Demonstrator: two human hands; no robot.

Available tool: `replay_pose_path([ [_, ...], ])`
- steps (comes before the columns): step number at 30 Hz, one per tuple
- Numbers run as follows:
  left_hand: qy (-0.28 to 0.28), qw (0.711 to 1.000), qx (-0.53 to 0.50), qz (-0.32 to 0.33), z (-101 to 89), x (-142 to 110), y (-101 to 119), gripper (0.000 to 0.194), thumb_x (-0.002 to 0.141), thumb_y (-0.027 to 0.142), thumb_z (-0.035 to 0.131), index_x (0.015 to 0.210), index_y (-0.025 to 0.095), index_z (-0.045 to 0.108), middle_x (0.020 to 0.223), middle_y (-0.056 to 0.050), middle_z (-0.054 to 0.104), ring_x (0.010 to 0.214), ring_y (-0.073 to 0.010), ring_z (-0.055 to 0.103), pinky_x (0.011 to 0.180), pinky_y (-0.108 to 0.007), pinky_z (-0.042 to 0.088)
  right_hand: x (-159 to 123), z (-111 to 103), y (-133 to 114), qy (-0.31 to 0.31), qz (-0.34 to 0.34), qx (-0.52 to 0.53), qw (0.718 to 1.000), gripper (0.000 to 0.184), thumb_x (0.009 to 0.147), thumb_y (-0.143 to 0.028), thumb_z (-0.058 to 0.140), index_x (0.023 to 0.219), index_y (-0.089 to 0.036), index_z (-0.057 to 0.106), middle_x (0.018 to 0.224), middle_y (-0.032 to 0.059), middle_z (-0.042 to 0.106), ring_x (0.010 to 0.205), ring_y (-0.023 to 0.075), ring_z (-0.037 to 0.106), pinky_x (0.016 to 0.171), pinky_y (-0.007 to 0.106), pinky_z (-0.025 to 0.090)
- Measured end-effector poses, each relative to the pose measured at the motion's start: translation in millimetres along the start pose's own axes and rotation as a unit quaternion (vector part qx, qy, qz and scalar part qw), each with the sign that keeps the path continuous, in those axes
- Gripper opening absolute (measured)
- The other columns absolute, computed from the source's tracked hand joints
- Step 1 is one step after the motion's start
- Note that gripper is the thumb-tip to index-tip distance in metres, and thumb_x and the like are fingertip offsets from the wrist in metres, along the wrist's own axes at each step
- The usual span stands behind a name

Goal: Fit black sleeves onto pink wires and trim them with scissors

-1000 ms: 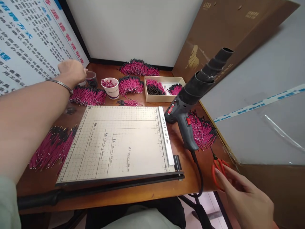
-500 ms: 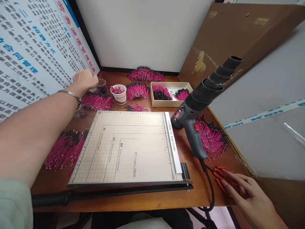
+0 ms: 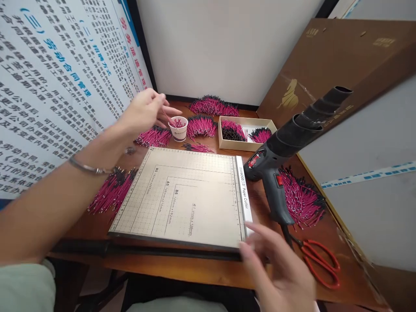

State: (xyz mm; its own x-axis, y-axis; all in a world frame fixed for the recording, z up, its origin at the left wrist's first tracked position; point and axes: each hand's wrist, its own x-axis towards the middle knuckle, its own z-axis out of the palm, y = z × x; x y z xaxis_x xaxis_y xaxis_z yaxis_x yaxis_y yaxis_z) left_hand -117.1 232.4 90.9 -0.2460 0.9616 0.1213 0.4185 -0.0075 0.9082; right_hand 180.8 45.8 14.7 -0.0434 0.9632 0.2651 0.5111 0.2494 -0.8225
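My left hand [image 3: 151, 108] is closed in a pinch on a thin pink wire [image 3: 167, 115], just left of and above the white paper cup [image 3: 179, 131] that holds more such wires. Over the lower right corner of the paper cutter [image 3: 191, 203] my right hand [image 3: 276, 268] hovers, a little blurred. Its thumb and index finger are apart with nothing between them. Red-handled scissors [image 3: 321, 262] lie on the table to the right of that hand. Beside the cup spreads a fan of pink wires with black ends [image 3: 201, 127].
A dark heat gun [image 3: 277, 173] stands at the cutter's right, nozzle up. An open box [image 3: 238, 145] with wire bundles is behind. Wire piles lie at left [image 3: 112, 193], at right [image 3: 302, 201] and at the back [image 3: 212, 106]. A brown board [image 3: 312, 86] stands upright at right.
My left hand has come back rightward to the cup and now pinches a wire. My right hand has let go of the scissors and moved left over the cutter. The view has shifted left.
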Motion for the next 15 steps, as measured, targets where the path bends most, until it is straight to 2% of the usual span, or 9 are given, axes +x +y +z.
replay_pose_path([
  [1, -0.016, 0.999, -0.024, 0.014, 6.9, -19.1, 4.4, 0.024, 0.111, 0.025, 0.037, 0.097, 0.014, 0.052, 0.098, -0.012, 0.078, 0.083, -0.0176, 0.075, 0.086, -0.042, 0.059, 13.6, 14.5, -14.7, -0.034, -0.016, 0.020, 0.999, 0.028, 0.093, -0.034, 0.067, 0.118, -0.021, 0.069, 0.090, 0.0024, 0.074, 0.056, 0.0081, 0.059, 0.055, 0.019, 0.054],
  [4, -0.056, 0.991, -0.087, 0.081, 23.0, -80.1, 9.9, 0.026, 0.106, 0.027, 0.052, 0.082, 0.018, 0.053, 0.092, -0.008, 0.079, 0.093, -0.0216, 0.078, 0.083, -0.034, 0.061, 46.3, 45.3, -44.2, -0.048, 0.040, 0.048, 0.997, 0.054, 0.091, -0.043, 0.068, 0.136, -0.014, 0.062, 0.113, 0.0109, 0.075, 0.053, 0.0064, 0.058, 0.057, 0.022, 0.054],
  [6, -0.033, 0.980, -0.151, 0.121, 27.5, -113.1, 5.9, 0.023, 0.102, 0.030, 0.060, 0.083, 0.019, 0.061, 0.089, -0.005, 0.080, 0.102, -0.0209, 0.077, 0.092, -0.031, 0.060, 59.2, 56.8, -54.9, -0.133, 0.066, 0.109, 0.983, 0.046, 0.092, -0.042, 0.067, 0.130, -0.016, 0.068, 0.107, 0.0078, 0.076, 0.047, 0.0037, 0.050, 0.052, 0.020, 0.048],
  [7, -0.017, 0.979, -0.172, 0.110, 27.7, -124.5, 1.9, 0.024, 0.102, 0.034, 0.061, 0.084, 0.019, 0.065, 0.090, -0.004, 0.080, 0.103, -0.0195, 0.077, 0.094, -0.029, 0.060, 63.2, 60.8, -58.6, -0.176, 0.062, 0.136, 0.973, 0.035, 0.093, -0.039, 0.065, 0.119, -0.017, 0.073, 0.094, 0.0039, 0.076, 0.045, 0.0028, 0.045, 0.050, 0.019, 0.043],
  [8, -0.002, 0.977, -0.192, 0.095, 26.6, -132.1, -3.1, 0.026, 0.101, 0.039, 0.063, 0.084, 0.019, 0.068, 0.091, -0.003, 0.081, 0.101, -0.0176, 0.077, 0.094, -0.027, 0.060, 65.9, 64.0, -61.3, -0.205, 0.055, 0.154, 0.965, 0.027, 0.095, -0.037, 0.061, 0.106, -0.017, 0.077, 0.080, 0.0006, 0.073, 0.044, 0.0025, 0.040, 0.048, 0.018, 0.038],
  [9, 0.012, 0.974, -0.214, 0.077, 24.4, -136.0, -8.5, 0.027, 0.099, 0.042, 0.065, 0.084, 0.020, 0.070, 0.088, -0.001, 0.081, 0.097, -0.0160, 0.078, 0.093, -0.026, 0.060, 67.5, 66.9, -63.1, -0.227, 0.043, 0.163, 0.959, 0.027, 0.097, -0.035, 0.058, 0.093, -0.016, 0.077, 0.068, -0.0017, 0.068, 0.044, 0.0025, 0.036, 0.047, 0.018, 0.033],
  [11, 0.060, 0.963, -0.260, 0.042, 18.1, -135.2, -18.9, 0.025, 0.095, 0.042, 0.072, 0.083, 0.021, 0.073, 0.084, 0.001, 0.080, 0.088, -0.0143, 0.078, 0.085, -0.022, 0.062, 68.9, 72.3, -64.2, -0.244, 0.021, 0.154, 0.957, 0.035, 0.100, -0.032, 0.054, 0.077, -0.015, 0.074, 0.055, -0.0037, 0.056, 0.045, 0.0030, 0.031, 0.047, 0.019, 0.026],
  [13, 0.136, 0.943, -0.305, 0.007, 12.2, -129.5, -27.3, 0.021, 0.094, 0.038, 0.072, 0.083, 0.021, 0.074, 0.082, 0.001, 0.080, 0.078, -0.0123, 0.077, 0.071, -0.018, 0.061, 69.1, 78.6, -62.4, -0.233, 0.011, 0.136, 0.963, 0.038, 0.101, -0.031, 0.053, 0.072, -0.015, 0.072, 0.052, -0.0044, 0.052, 0.046, 0.0033, 0.029, 0.048, 0.020, 0.025],
  [15, 0.186, 0.923, -0.333, -0.041, 9.6, -126.5, -33.8, 0.020, 0.097, 0.039, 0.066, 0.092, 0.021, 0.074, 0.097, 0.000, 0.081, 0.076, -0.0112, 0.076, 0.064, -0.018, 0.060, 69.6, 86.5, -59.1, -0.203, 0.012, 0.130, 0.970, 0.039, 0.101, -0.031, 0.051, 0.072, -0.016, 0.071, 0.052, -0.0044, 0.053, 0.045, 0.0037, 0.032, 0.051, 0.020, 0.027],
])
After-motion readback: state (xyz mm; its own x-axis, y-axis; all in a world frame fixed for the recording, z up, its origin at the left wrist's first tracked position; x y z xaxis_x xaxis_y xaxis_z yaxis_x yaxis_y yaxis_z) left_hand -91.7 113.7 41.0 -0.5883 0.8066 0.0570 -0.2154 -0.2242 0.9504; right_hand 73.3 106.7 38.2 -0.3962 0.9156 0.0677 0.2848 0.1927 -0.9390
